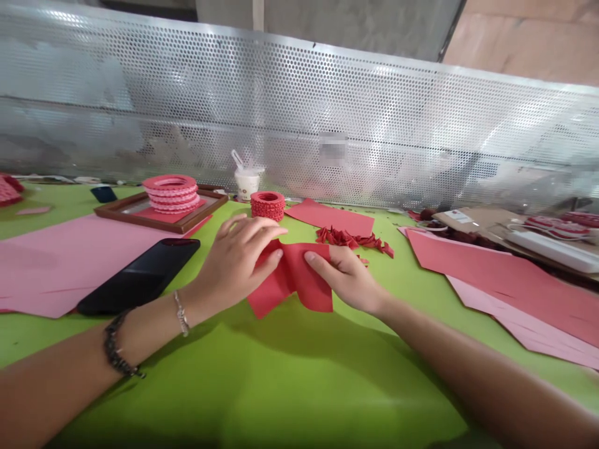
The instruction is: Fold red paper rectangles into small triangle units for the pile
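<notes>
A small sheet of red paper (309,280), creased down its middle, is held up above the green table. My left hand (241,259) grips its left part between thumb and fingers, the fingertips partly behind the sheet. On the right edge, my right hand (350,274) pinches the paper with the thumb in front and the fingers hidden behind. Just beyond the hands lies a heap of folded red paper pieces (346,238). A stack of red rings (267,207) stands behind my left hand.
A black phone (140,277) rests on pink paper sheets (60,255) at left. Pink and red rings (172,193) are stacked on a brown-framed tray (116,215). A cup (247,182) stands near the perforated metal panel (299,112). Large red sheets (505,280) lie at right.
</notes>
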A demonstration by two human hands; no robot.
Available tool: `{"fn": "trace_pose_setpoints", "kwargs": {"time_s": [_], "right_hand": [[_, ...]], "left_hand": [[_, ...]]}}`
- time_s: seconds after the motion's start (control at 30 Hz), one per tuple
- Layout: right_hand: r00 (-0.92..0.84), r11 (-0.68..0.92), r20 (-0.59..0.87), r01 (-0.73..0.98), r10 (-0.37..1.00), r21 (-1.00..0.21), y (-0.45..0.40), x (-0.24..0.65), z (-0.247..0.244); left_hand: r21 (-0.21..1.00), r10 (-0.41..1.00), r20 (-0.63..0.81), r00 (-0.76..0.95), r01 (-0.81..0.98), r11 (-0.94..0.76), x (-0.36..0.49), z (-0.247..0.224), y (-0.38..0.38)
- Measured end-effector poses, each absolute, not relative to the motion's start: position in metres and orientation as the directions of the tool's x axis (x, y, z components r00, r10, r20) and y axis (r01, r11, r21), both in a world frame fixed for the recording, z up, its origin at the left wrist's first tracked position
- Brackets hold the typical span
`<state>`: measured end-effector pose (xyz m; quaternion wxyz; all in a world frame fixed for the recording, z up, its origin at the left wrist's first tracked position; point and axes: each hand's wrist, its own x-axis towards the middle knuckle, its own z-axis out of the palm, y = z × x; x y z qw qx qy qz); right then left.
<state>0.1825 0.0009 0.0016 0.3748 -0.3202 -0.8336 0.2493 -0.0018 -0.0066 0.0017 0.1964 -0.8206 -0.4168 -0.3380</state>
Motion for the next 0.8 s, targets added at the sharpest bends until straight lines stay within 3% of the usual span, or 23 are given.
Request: {"fn": "trace_pose_setpoints", "kwargs": {"time_s": [0.1, 0.23, 0.3, 0.57, 0.8], "right_hand": [[-0.512, 0.65, 0.449, 0.326, 0.732, -0.687, -0.0003, 0.1826, 0.0024], [-0.474, 0.569, 0.401, 0.29, 0.784, -0.77, 0.0003, 0.1828, 0.0028], [-0.457, 0.514, 0.362, 0.268, 0.812, -0.815, 0.0004, 0.1829, 0.0033], [-0.314, 0.43, 0.327, 0.358, 0.891, -0.829, -0.0007, 0.1828, 0.0078], [-0.34, 0.475, 0.358, 0.374, 0.869, -0.797, 0.0022, 0.1831, 0.0054]], "left_hand": [[0.036, 0.598, 0.688, 0.41, 0.804, -0.593, -0.0014, 0.0058, -0.0106], [0.348, 0.732, 0.605, 0.313, 0.723, -0.597, -0.0021, 0.0057, -0.0098], [0.442, 0.779, 0.557, 0.287, 0.691, -0.572, -0.0017, 0.0046, -0.0089], [0.516, 0.803, 0.518, 0.293, 0.642, -0.567, -0.0008, 0.0021, -0.0073], [0.604, 0.844, 0.477, 0.245, 0.606, -0.517, -0.0015, 0.0029, -0.0092]]}}
